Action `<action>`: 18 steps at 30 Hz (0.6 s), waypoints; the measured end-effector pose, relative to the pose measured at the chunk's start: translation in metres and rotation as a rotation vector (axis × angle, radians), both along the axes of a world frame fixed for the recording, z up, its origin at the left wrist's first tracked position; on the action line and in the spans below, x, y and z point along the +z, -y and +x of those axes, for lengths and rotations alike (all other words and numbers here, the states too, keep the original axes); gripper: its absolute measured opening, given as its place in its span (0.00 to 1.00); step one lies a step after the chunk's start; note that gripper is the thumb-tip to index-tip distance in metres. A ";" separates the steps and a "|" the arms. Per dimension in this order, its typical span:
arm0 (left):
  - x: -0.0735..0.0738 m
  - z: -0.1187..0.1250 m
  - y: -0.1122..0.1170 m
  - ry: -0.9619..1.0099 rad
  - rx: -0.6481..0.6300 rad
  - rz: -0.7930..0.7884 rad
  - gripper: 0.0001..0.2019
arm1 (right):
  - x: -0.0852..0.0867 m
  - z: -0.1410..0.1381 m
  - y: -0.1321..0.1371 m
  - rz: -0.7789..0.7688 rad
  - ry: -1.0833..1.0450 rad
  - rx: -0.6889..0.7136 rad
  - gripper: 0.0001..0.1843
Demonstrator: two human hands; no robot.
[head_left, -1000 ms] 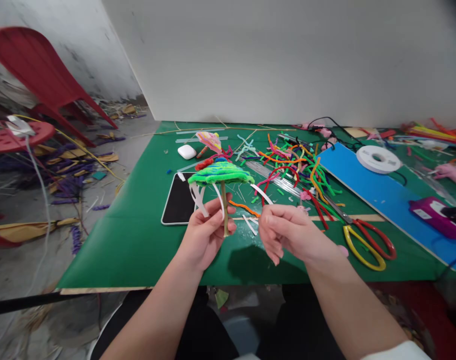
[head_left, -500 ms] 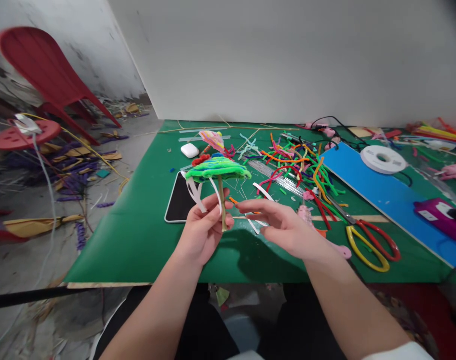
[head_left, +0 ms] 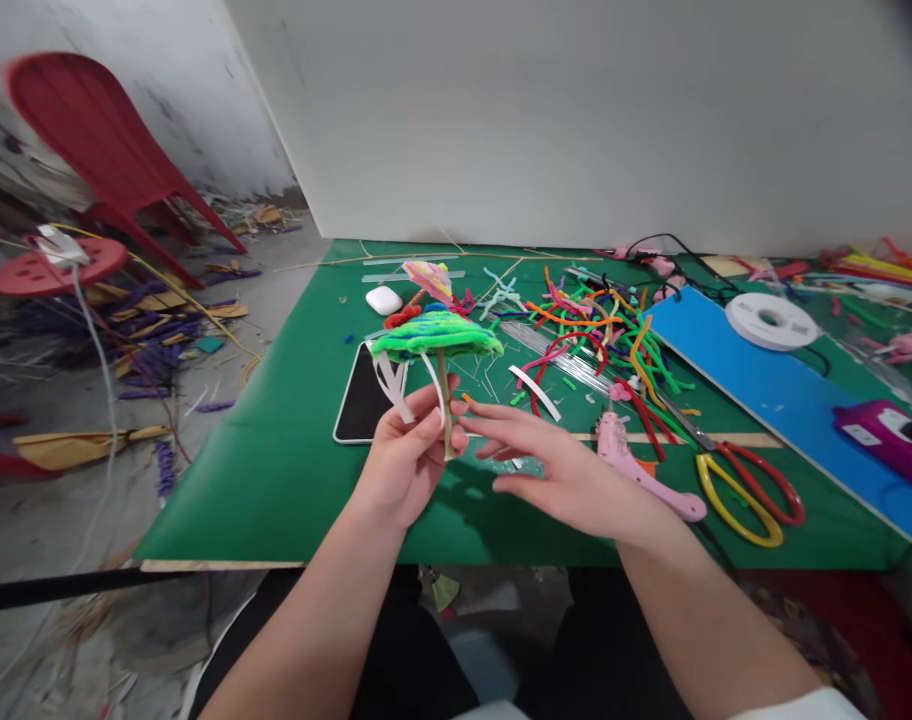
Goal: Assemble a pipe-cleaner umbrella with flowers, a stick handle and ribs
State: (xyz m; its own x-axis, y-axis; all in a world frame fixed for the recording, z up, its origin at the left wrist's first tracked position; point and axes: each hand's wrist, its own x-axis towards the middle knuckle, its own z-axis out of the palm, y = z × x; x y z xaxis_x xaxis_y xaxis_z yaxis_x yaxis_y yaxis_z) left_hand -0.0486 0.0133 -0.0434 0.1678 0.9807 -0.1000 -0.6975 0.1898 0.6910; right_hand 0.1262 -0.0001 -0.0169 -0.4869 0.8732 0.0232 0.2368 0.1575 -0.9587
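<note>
My left hand is closed around the thin stick of a pipe-cleaner craft piece. Its green and blue fuzzy top spreads out like a small umbrella, and white strips hang from its underside. Red fuzzy coils and a pink and yellow cone-shaped part show above it. With its fingers stretched and apart, my right hand is just right of the stick, palm turned toward it. I cannot tell whether its fingertips touch the stick.
Beyond my hands lie a tablet, a white case and a heap of pipe cleaners. A pink glue gun, scissors, a white strip, a blue board and a ribbon spool lie rightward.
My right hand has shifted slightly left and down toward the stick, uncovering more of the white strip and glue gun. My left hand holds the craft piece nearly as before.
</note>
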 end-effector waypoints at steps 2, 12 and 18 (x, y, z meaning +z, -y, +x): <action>0.000 0.000 0.000 -0.007 0.000 0.005 0.14 | 0.003 0.002 -0.001 0.017 0.081 -0.020 0.24; -0.002 0.017 0.008 0.072 -0.080 -0.065 0.16 | -0.011 -0.011 -0.004 -0.103 -0.172 -0.295 0.17; -0.003 0.033 0.016 0.083 -0.125 -0.180 0.15 | -0.015 -0.027 -0.002 -0.255 -0.494 -0.390 0.15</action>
